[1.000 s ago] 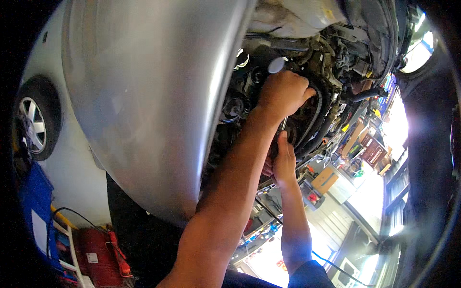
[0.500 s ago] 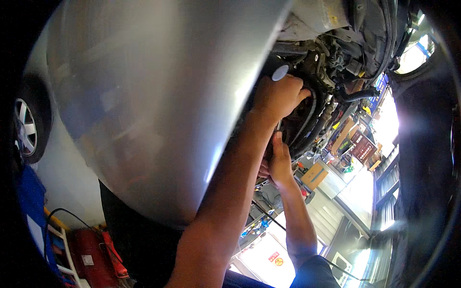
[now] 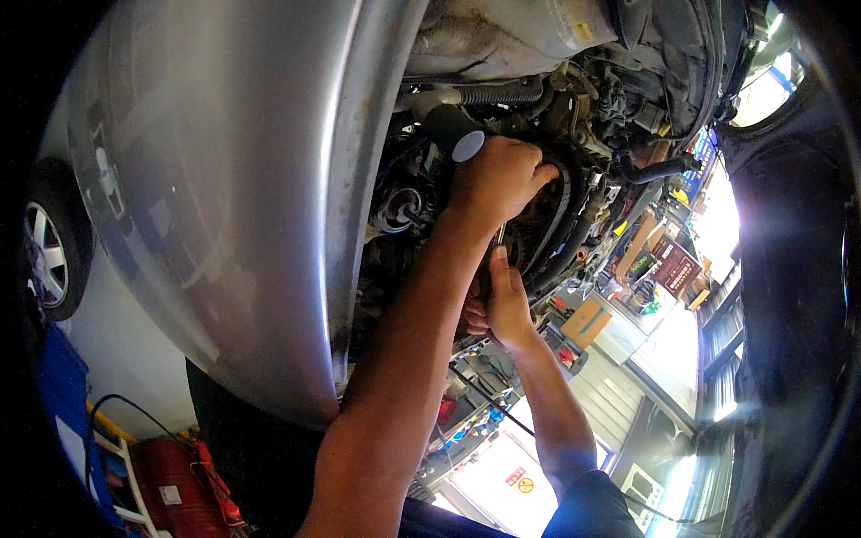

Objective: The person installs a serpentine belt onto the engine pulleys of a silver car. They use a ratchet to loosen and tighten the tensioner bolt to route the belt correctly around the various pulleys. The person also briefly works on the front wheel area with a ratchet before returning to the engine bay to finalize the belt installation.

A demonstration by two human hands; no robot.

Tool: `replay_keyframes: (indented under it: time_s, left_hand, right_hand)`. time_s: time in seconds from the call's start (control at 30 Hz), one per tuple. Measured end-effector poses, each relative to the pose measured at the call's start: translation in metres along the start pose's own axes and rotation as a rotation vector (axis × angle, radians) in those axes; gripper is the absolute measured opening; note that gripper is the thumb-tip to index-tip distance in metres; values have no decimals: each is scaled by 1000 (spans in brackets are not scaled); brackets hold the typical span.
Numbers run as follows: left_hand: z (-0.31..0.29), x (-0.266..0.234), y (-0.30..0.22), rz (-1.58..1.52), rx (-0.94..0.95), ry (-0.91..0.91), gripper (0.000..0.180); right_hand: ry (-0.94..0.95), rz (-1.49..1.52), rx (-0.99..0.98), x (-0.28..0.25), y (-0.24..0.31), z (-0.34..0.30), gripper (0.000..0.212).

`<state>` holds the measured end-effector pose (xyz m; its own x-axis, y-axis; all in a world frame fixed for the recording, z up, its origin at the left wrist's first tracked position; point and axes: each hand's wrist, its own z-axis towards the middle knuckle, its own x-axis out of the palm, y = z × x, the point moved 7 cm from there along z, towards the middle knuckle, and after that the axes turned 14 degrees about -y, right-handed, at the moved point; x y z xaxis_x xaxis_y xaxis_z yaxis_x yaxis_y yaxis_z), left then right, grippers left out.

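Observation:
Inside the open engine bay, my left hand is closed in a fist. What it grips is hidden behind the fingers. Close above its knuckles shows a short dark cylinder with a pale round end; whether the fist holds it I cannot tell. Below, my right hand is closed with its thumb pointing up along a thin metal-shafted tool. That shaft's upper end disappears behind my left wrist. Just right of both hands curves a black belt or hose.
A silver-grey body panel fills the left side. Left of my left wrist sits a round metal part. A black hose juts out at right, near the dark raised hood. Beyond lie a cluttered bench with boxes and a red tank.
The view has shifted, so the panel edge appears farther left and more of the engine bay shows. Both hands keep their closed grips among the engine parts.

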<state>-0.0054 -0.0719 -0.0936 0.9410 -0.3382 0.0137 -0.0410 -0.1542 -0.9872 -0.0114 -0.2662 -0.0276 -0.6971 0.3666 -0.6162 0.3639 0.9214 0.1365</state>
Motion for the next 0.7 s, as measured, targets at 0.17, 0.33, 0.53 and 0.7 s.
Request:
replay_keyframes:
  time_s: [0.17,0.33,0.53,0.7]
  left_hand:
    - [1,0,1,-26,24,-4,35]
    - [2,-1,3,-44,68,-108,40]
    - [2,-2,3,-77,26,-83,38]
    - [1,0,4,-63,5,-71,38]
  right_hand:
    - [26,-4,-8,1,3,-3,67]
    - [32,0,6,1,2,-1,68]
    - [55,-2,7,1,1,0,68]
    - [97,28,38,1,1,1,70]
